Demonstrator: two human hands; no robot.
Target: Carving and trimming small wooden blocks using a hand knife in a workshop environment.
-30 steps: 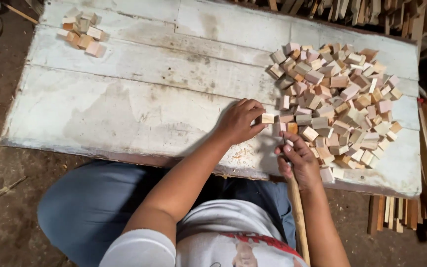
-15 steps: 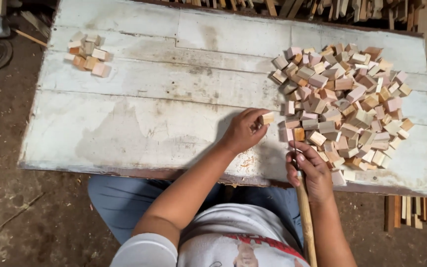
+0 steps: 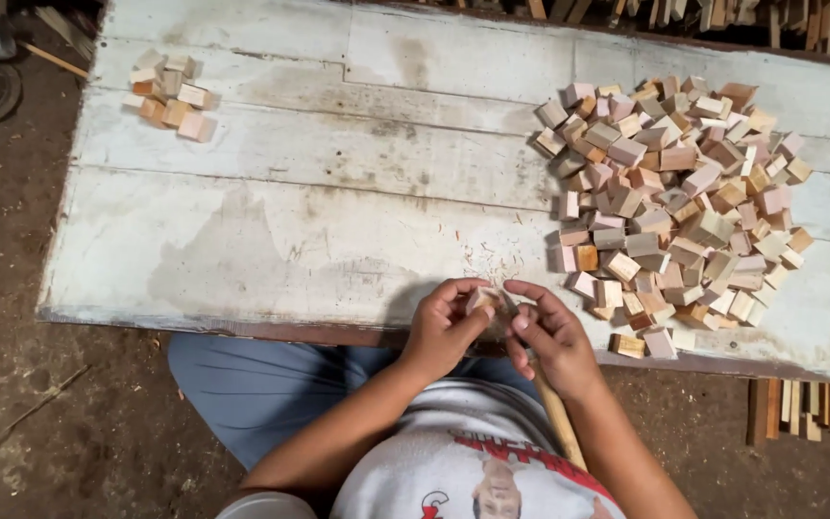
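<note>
A small cluster of wooden blocks [image 3: 169, 93] sits on the whitewashed plank table's [image 3: 271, 240] far-left corner.

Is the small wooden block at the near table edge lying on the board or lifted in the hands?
Lifted: the left hand pinches the wooden block while the right hand touches it, just above the table edge.

Both hands [image 3: 497, 332] now off the pile [image 3: 670, 202], together around one block [image 3: 481, 299]

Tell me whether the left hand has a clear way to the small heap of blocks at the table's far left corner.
Probably yes: bare table lies between the left hand and the small heap, though it holds a block.
</note>
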